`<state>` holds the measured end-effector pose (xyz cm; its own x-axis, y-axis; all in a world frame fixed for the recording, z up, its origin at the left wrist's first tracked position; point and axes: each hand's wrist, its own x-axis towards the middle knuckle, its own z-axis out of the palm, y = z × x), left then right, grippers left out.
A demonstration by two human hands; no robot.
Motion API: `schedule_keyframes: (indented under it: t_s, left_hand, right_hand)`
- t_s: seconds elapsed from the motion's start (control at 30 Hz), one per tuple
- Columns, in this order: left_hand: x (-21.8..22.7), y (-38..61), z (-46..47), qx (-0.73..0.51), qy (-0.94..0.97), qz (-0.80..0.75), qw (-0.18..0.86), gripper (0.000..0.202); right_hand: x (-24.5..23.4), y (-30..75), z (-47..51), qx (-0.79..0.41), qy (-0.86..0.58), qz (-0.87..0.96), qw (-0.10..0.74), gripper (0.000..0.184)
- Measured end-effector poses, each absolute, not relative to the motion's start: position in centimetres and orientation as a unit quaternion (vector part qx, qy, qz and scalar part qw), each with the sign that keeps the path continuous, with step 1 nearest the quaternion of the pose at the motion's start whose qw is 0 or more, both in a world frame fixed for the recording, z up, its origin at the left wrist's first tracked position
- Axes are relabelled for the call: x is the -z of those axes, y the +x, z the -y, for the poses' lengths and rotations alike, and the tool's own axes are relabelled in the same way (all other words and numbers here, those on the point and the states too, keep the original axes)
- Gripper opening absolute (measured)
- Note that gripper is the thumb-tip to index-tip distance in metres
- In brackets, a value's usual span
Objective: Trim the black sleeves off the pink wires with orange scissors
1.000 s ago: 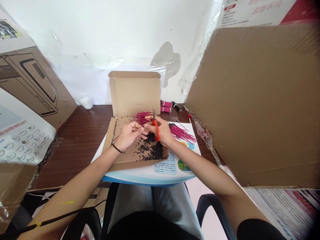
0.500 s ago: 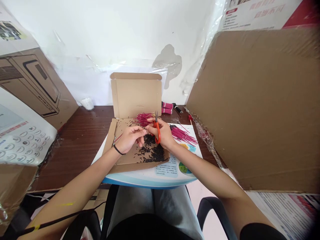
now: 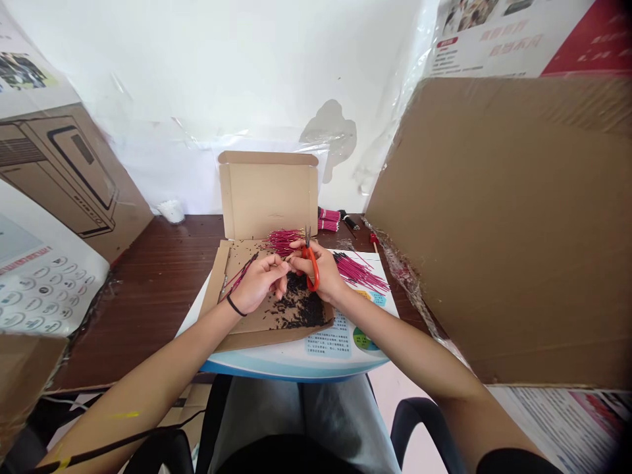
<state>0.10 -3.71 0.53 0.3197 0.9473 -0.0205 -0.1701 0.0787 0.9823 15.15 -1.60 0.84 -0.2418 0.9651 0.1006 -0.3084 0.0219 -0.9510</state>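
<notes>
My left hand (image 3: 260,283) is closed over the cardboard box, with thumb and fingertips pinched. A few thin magenta wires (image 3: 241,274) with dark ends stick out past its left side and appear held in it. Orange-handled scissors (image 3: 313,266) hang in my right hand (image 3: 326,271), blades pointing away from me. The right thumb and finger also pinch at the left fingertips; what lies between them is too small to make out. Below the hands, short black offcuts (image 3: 306,308) cover the floor of the open box (image 3: 269,201). A magenta wire bundle (image 3: 285,241) lies at its back.
More magenta wires with black ends (image 3: 363,272) lie right of the box on a printed sheet (image 3: 291,368). Tied bundles (image 3: 328,218) sit behind. A white cup-like object (image 3: 170,210) stands back left. Cardboard panels (image 3: 498,224) wall both sides.
The magenta wires beside my left hand now show more plainly, fanned out with dark ends. Both hands stay together over the box, and the scissors remain in the right hand. The view has tilted slightly.
</notes>
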Motion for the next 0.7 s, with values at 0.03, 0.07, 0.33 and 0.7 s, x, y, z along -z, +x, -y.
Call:
schedule_keyframes:
  t_s: [0.03,0.07,0.33,0.7]
  left_hand:
    - [-0.48,0.09,3.67,-0.444,0.519,-0.377,0.626,0.043]
    - [-0.42,0.08,3.63,-0.444,0.523,-0.377,0.622,0.043]
    - [-0.21,-0.07,3.3,-0.466,0.521,-0.403,0.591,0.043]
    - [-0.41,-0.01,3.46,-0.453,0.505,-0.391,0.622,0.04]
  right_hand:
    - [-0.83,15.15,1.56,-0.621,-0.334,0.489,0.514,0.039]
    - [-0.83,15.15,1.52,-0.627,-0.334,0.486,0.51,0.039]
    - [-0.87,15.4,1.51,-0.605,-0.338,0.51,0.509,0.041]
    - [-0.69,15.35,1.19,-0.634,-0.342,0.477,0.503,0.037]
